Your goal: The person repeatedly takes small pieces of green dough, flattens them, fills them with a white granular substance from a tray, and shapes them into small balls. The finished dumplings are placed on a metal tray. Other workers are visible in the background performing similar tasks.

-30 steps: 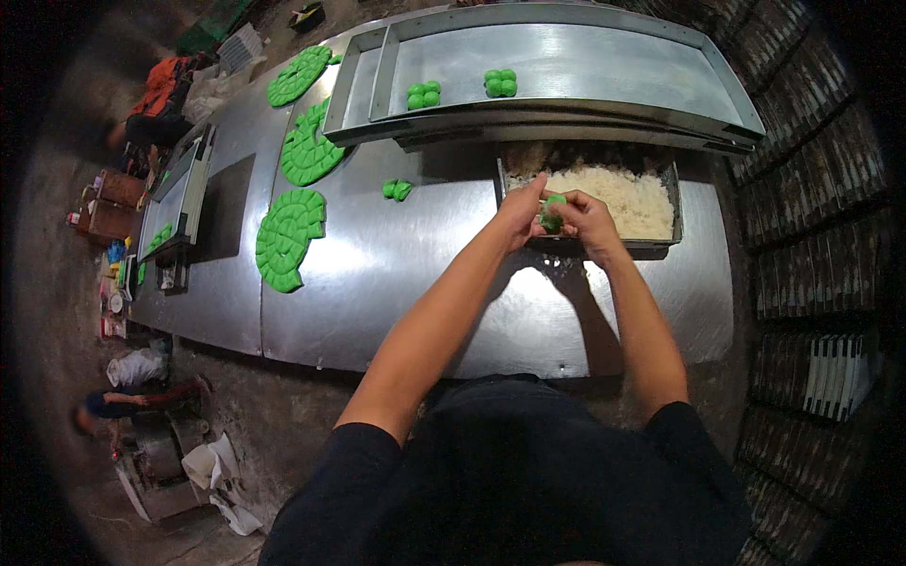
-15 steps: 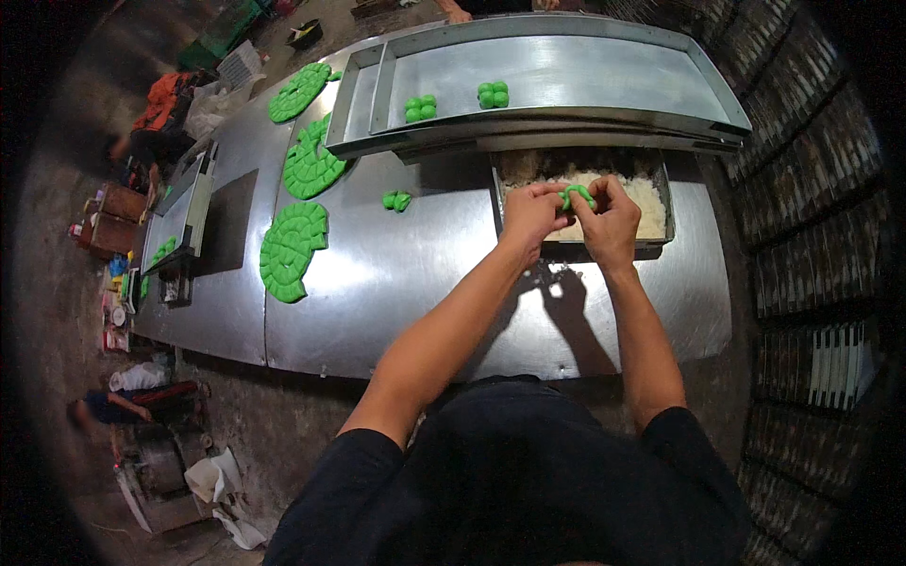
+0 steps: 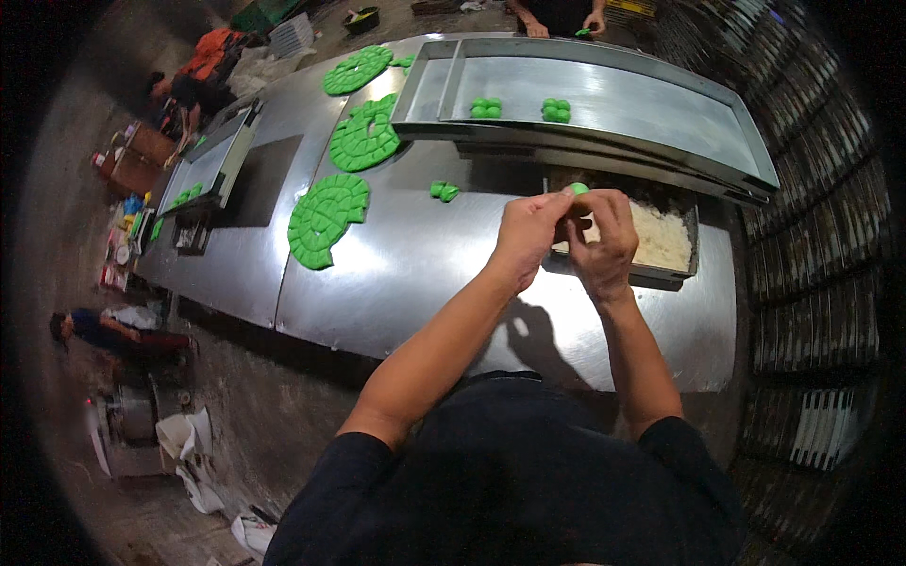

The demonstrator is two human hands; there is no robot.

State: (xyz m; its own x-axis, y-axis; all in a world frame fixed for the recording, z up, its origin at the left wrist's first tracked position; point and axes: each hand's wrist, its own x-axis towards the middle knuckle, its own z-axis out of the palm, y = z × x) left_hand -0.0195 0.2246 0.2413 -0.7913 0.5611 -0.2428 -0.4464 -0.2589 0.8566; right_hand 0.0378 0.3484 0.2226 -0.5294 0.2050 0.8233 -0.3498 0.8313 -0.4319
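Note:
A small piece of green dough (image 3: 578, 189) is pinched between the fingertips of my left hand (image 3: 529, 232) and my right hand (image 3: 606, 243), which meet above a metal box (image 3: 671, 275) of pale, crumbly filling (image 3: 661, 238). Fingers of both hands are closed; part of the dough is hidden behind them. Beyond the box, a long metal tray (image 3: 613, 85) holds two clusters of green dough balls (image 3: 486, 108), (image 3: 556, 110) along its near side. A few loose dough pieces (image 3: 444, 191) lie on the steel table (image 3: 396, 274) to the left of my hands.
Three flat rounds of cut green dough (image 3: 327, 219) lie on the table's left half. Another tray (image 3: 212, 168) stands at the left end. Across the table a person (image 3: 557, 17) handles green dough. Dark racks (image 3: 802, 245) line the right side; another person (image 3: 118, 330) is at far left.
The view has shifted, so the table and trays appear further right and lower. The dough in my fingers went from a curled, folded strip to a smoother, rounder lump, raised toward the tray.

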